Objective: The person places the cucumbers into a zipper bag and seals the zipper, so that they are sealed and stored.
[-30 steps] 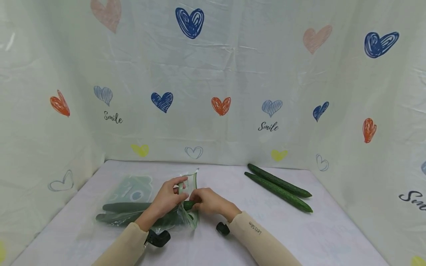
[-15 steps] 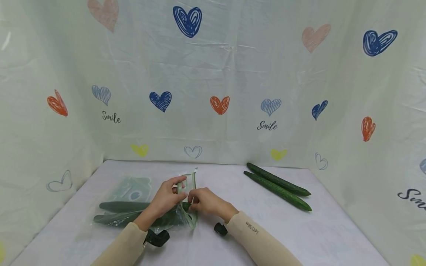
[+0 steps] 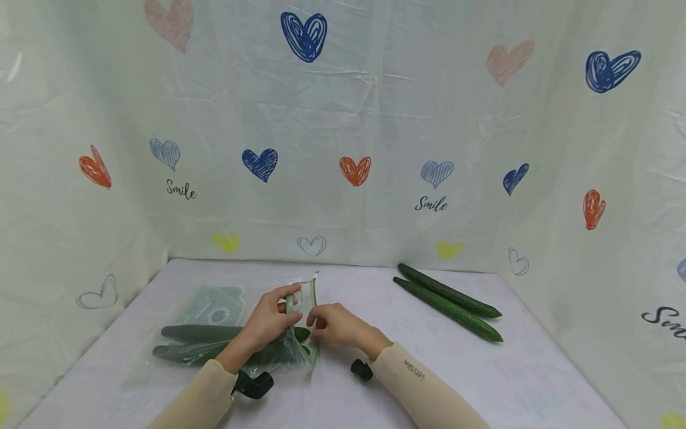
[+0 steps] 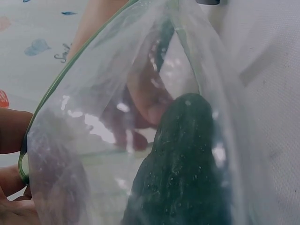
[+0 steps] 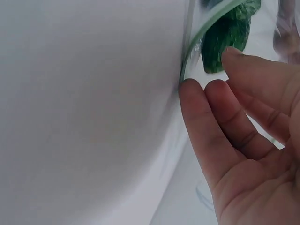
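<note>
Your left hand (image 3: 270,314) pinches the bag (image 3: 308,293) by its rim, your right hand (image 3: 341,326) loosely spread at the mouth near two cucumbers (image 3: 202,334) lying inside, bag on the surface (image 3: 383,310); a slackened left grip could let the rim sag and snag their tips.

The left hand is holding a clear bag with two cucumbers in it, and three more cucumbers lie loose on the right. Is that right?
Not quite: the head view shows two loose cucumbers on the right, not three. The left hand does hold the clear bag with two inside.
</note>
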`<state>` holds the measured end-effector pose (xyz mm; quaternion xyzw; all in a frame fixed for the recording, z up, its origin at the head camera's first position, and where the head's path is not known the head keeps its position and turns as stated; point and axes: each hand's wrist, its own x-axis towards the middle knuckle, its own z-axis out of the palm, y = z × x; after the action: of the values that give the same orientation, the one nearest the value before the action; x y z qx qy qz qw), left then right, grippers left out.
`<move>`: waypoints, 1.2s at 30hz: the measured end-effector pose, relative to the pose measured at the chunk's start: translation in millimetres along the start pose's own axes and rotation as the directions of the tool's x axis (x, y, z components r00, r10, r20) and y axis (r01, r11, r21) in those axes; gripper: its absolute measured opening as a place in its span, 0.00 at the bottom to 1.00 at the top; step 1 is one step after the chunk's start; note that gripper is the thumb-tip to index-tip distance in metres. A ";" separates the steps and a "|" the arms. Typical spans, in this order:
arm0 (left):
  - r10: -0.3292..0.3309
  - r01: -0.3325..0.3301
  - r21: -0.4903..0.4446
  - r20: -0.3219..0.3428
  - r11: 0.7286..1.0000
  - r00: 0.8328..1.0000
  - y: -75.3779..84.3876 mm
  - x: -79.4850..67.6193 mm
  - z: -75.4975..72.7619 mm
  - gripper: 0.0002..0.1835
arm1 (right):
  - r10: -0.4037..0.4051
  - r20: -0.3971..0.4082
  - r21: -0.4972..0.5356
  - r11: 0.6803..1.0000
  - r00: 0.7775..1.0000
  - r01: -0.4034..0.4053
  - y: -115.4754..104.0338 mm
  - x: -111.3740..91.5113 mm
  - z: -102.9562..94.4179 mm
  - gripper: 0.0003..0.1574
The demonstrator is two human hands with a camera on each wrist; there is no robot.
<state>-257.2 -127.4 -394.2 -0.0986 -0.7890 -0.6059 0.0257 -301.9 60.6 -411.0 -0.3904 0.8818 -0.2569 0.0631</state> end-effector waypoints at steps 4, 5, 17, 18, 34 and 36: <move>-0.012 0.012 0.000 -0.001 1.000 1.000 0.8 -0.1 0.9 0.31 | 0.027 -0.029 0.012 1.000 0.999 -0.027 10.5 -12.0 -8.0 0.11; -0.014 0.014 0.002 -0.002 1.000 1.000 1.0 -0.2 1.2 0.31 | 0.036 -0.035 0.014 0.999 0.999 -0.035 13.4 -15.7 -10.9 0.11; -0.025 0.025 0.003 0.008 1.000 1.000 -1.1 0.0 2.4 0.31 | 0.180 -0.125 0.007 0.984 0.976 -0.180 58.6 -65.1 -53.4 0.07; -0.027 0.027 0.002 0.009 1.000 1.000 -1.3 0.1 2.4 0.31 | 0.190 -0.140 -0.004 0.981 0.972 -0.192 62.6 -69.3 -56.6 0.07; -0.027 0.027 0.047 -0.006 0.999 1.000 -5.8 -1.1 0.7 0.30 | 0.349 -0.377 -0.185 0.879 0.858 -0.439 123.7 -132.4 -99.5 0.20; -0.020 0.020 0.051 0.001 0.998 1.000 -6.7 -1.1 0.4 0.30 | 0.351 -0.389 -0.211 0.866 0.852 -0.453 129.4 -139.8 -103.5 0.22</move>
<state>-257.3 -128.7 -400.9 -0.0904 -0.8053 -0.5855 0.0214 -323.0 276.1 -399.5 -0.1502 0.9699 -0.1663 -0.0952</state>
